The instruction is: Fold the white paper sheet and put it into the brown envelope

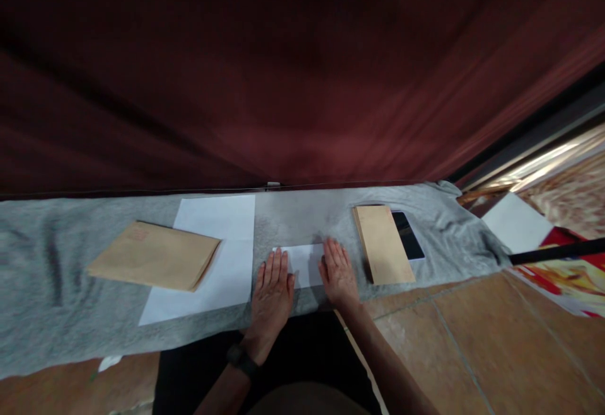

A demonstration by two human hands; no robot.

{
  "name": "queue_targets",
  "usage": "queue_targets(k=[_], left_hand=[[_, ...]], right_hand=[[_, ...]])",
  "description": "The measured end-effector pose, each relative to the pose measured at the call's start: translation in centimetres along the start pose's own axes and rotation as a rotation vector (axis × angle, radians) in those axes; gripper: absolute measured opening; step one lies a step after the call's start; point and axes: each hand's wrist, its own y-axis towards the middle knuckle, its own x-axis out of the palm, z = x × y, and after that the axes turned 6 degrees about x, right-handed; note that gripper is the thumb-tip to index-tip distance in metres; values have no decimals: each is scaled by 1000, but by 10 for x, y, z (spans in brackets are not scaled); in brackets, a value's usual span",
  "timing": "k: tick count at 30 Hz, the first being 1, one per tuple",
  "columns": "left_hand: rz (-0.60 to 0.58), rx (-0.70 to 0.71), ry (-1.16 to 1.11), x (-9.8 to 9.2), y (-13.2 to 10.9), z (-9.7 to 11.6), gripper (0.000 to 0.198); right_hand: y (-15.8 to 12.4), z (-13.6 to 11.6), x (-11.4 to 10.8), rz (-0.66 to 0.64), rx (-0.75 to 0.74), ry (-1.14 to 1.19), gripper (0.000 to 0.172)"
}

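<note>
A small white piece of paper (pixel 306 266), which looks folded, lies on the grey cloth in front of me. My left hand (pixel 273 289) rests flat over its left end, fingers stretched out and pointing away from me. Over the right end lies my right hand (pixel 339 271), also flat with its fingers extended. To the left, a stack of brown envelopes (pixel 155 254) sits partly on large white sheets (pixel 231 270). Another stack of brown envelopes (pixel 385 245) is to the right of my right hand, partly covering a dark-screened phone (pixel 407 235).
The grey cloth (pixel 312 210) covers a long narrow surface, with a dark red curtain (pixel 302 87) hanging behind it. Tiled floor (pixel 472 339) shows at the near right. Beyond the right end are a white sheet (pixel 515 226) and a colourful printed item (pixel 567 283).
</note>
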Motion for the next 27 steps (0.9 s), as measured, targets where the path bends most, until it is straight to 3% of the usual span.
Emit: queue_targets(k=[4,6,10,16,20,27], left_hand=[[-25,3,-2,-2,1,0,59],[-26,5,3,-3,2,1,59],[-22,26,-15,-10,-2,0,59],[-41,319,-60,-16,-32,0,56],[-26,322,-17,-15,-42,3,61],[-79,323,24,-22,-37,6,59]], right_hand=[[-25,-23,-12,-182,-297,142,56],[-34,-26,-17,-235,-343,157,56],[-38,-20,-22,-251,-305,135,51],[-37,-15,-20,-247,-327,110,53],[-35,-12,-19,-222,-303,90,54],[-13,-1,-10,-163,-227,24,59]])
